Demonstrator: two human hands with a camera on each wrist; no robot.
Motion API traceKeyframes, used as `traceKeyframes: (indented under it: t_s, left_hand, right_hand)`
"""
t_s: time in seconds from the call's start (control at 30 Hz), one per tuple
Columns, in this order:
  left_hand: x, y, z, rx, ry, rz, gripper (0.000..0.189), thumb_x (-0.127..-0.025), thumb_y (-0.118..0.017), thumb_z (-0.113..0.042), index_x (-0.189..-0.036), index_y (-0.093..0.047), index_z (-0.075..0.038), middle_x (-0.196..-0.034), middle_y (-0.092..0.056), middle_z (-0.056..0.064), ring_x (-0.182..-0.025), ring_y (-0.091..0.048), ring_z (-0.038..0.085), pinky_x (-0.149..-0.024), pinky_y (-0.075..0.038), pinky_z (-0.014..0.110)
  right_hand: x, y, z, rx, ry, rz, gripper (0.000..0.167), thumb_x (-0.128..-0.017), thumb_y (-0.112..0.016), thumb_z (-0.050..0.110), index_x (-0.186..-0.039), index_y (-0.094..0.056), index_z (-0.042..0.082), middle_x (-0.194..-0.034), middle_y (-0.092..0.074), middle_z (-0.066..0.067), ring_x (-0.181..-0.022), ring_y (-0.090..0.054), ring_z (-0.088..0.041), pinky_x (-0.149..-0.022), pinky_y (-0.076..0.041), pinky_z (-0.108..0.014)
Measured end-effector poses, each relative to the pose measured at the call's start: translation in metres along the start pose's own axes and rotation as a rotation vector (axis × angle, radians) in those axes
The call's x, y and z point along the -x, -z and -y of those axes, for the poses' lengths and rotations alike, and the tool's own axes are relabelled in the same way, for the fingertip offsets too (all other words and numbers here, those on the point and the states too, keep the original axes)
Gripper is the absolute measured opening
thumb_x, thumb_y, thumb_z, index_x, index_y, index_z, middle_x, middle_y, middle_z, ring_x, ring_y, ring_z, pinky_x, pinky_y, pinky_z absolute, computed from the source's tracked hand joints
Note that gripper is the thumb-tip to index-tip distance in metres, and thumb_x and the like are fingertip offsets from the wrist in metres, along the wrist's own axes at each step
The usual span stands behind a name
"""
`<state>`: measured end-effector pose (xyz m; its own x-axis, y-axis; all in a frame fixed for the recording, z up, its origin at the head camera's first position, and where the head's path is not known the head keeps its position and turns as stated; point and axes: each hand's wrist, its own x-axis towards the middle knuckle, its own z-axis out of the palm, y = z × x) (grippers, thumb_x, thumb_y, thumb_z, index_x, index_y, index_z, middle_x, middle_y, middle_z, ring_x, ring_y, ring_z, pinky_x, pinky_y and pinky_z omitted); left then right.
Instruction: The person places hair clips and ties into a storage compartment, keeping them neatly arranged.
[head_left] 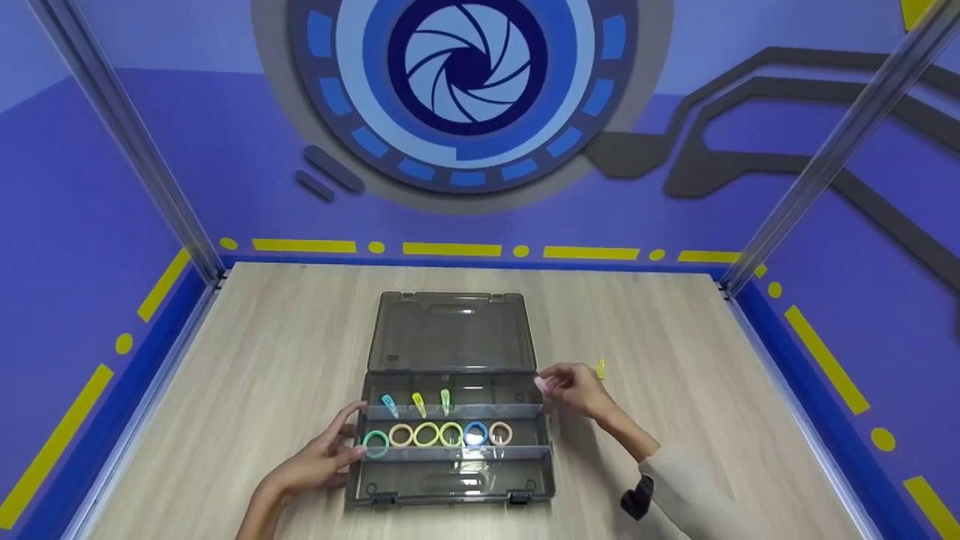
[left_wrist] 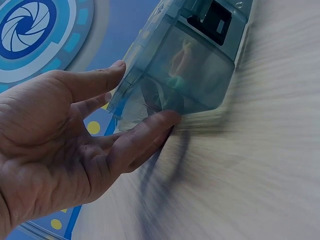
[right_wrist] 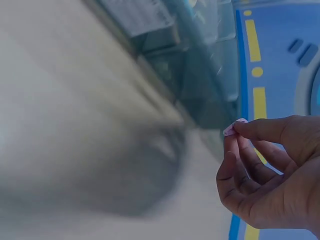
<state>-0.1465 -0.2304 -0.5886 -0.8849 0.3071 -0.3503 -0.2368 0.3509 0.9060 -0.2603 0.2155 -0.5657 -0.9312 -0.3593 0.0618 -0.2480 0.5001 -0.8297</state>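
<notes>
A translucent grey divided box [head_left: 420,491] lies on the table with its lid [head_left: 450,337] raised toward the back. Three snap hair clips, blue [head_left: 388,405], yellow [head_left: 418,405] and green [head_left: 445,402], stand in the rear compartment. Several coloured rings, including a blue ring [head_left: 475,444], line the middle one. My left hand [head_left: 319,454] touches the box's left side with thumb and fingers spread; its fingertips [left_wrist: 167,120] meet the wall in the left wrist view. Beside the right rear corner, my right hand [head_left: 577,390] pinches a small pink clip [right_wrist: 234,127] between thumb and finger.
Another yellow clip [head_left: 601,368] lies on the wooden table [head_left: 645,322], just behind my right hand. The front compartment [head_left: 427,474] shows no rings or clips. Blue panels [head_left: 480,217] and metal posts [head_left: 810,180] surround the table.
</notes>
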Motion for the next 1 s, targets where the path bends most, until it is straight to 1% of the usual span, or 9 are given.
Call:
traceKeyframes:
  t_s: [0.17,0.27,0.33,0.43,0.5,0.7,0.77,0.87,1.0]
  left_hand:
    - [0.001,0.001,0.0,0.003,-0.012,0.003,0.082,-0.101,-0.063,-0.035,-0.164,-0.012,-0.019,-0.147,-0.037,0.033,-0.114,-0.058,0.031,-0.091,-0.058,0.056]
    - [0.001,0.001,0.001,0.015,-0.007,0.007,0.083,-0.101,-0.063,-0.034,-0.164,-0.012,-0.02,-0.147,-0.036,0.034,-0.115,-0.058,0.031,-0.092,-0.058,0.058]
    - [0.0,0.002,0.001,0.019,-0.001,0.007,0.084,-0.1,-0.064,-0.035,-0.164,-0.012,-0.02,-0.147,-0.036,0.034,-0.115,-0.058,0.03,-0.091,-0.058,0.058]
    - [-0.001,0.001,0.002,0.029,0.005,0.009,0.085,-0.099,-0.065,-0.035,-0.164,-0.012,-0.02,-0.146,-0.036,0.033,-0.114,-0.059,0.03,-0.091,-0.058,0.057]
    - [-0.001,0.001,0.002,0.036,0.007,0.01,0.086,-0.099,-0.065,-0.035,-0.164,-0.012,-0.02,-0.146,-0.037,0.033,-0.113,-0.058,0.03,-0.091,-0.058,0.056]
    - [0.001,0.002,0.001,0.046,-0.007,0.023,0.083,-0.101,-0.064,-0.032,-0.164,-0.012,-0.019,-0.146,-0.037,0.032,-0.111,-0.057,0.029,-0.09,-0.059,0.054]
    - [0.001,0.001,0.001,0.039,-0.02,0.027,0.083,-0.101,-0.063,-0.032,-0.164,-0.011,-0.018,-0.145,-0.037,0.033,-0.111,-0.057,0.03,-0.091,-0.058,0.054]
    - [0.0,0.001,0.0,0.029,-0.02,0.022,0.083,-0.101,-0.062,-0.033,-0.164,-0.011,-0.017,-0.142,-0.038,0.032,-0.108,-0.056,0.028,-0.088,-0.059,0.049]
    - [0.0,0.001,0.0,0.03,-0.017,0.018,0.083,-0.101,-0.062,-0.034,-0.164,-0.012,-0.017,-0.141,-0.04,0.03,-0.103,-0.054,0.026,-0.083,-0.057,0.041]
  right_hand:
    - [-0.01,-0.014,0.016,-0.053,0.015,0.02,0.022,-0.082,-0.069,-0.013,-0.103,-0.072,-0.011,-0.086,-0.072,-0.027,-0.075,-0.067,-0.018,-0.064,-0.052,-0.018]
    - [-0.01,-0.019,0.03,-0.079,0.014,0.046,0.022,-0.084,-0.067,-0.014,-0.105,-0.07,-0.015,-0.088,-0.07,-0.032,-0.076,-0.067,-0.026,-0.063,-0.052,-0.019]
    - [-0.011,-0.023,0.033,-0.099,0.015,0.062,0.022,-0.084,-0.067,-0.014,-0.106,-0.069,-0.015,-0.088,-0.07,-0.033,-0.076,-0.067,-0.027,-0.062,-0.051,-0.018]
    - [-0.013,-0.026,0.035,-0.116,0.013,0.084,0.023,-0.085,-0.068,-0.013,-0.108,-0.068,-0.015,-0.089,-0.07,-0.033,-0.075,-0.067,-0.025,-0.062,-0.05,-0.016]
    - [-0.016,-0.03,0.028,-0.13,0.012,0.092,0.024,-0.086,-0.07,-0.01,-0.109,-0.069,-0.012,-0.089,-0.072,-0.03,-0.075,-0.066,-0.017,-0.062,-0.049,-0.016]
    - [-0.02,-0.039,0.032,-0.169,0.002,0.123,0.024,-0.086,-0.068,-0.012,-0.11,-0.069,-0.012,-0.09,-0.072,-0.028,-0.073,-0.062,-0.006,-0.063,-0.05,-0.014]
    - [-0.022,-0.043,0.032,-0.2,-0.001,0.134,0.025,-0.085,-0.067,-0.013,-0.11,-0.068,-0.014,-0.089,-0.071,-0.03,-0.072,-0.062,-0.005,-0.063,-0.051,-0.014]
    - [-0.025,-0.049,0.031,-0.253,-0.016,0.148,0.027,-0.084,-0.066,-0.013,-0.111,-0.066,-0.016,-0.091,-0.07,-0.034,-0.072,-0.062,-0.004,-0.064,-0.051,-0.013]
    - [-0.028,-0.055,0.031,-0.276,-0.034,0.146,0.029,-0.084,-0.065,-0.012,-0.112,-0.065,-0.017,-0.092,-0.069,-0.035,-0.072,-0.062,-0.006,-0.063,-0.05,-0.013]
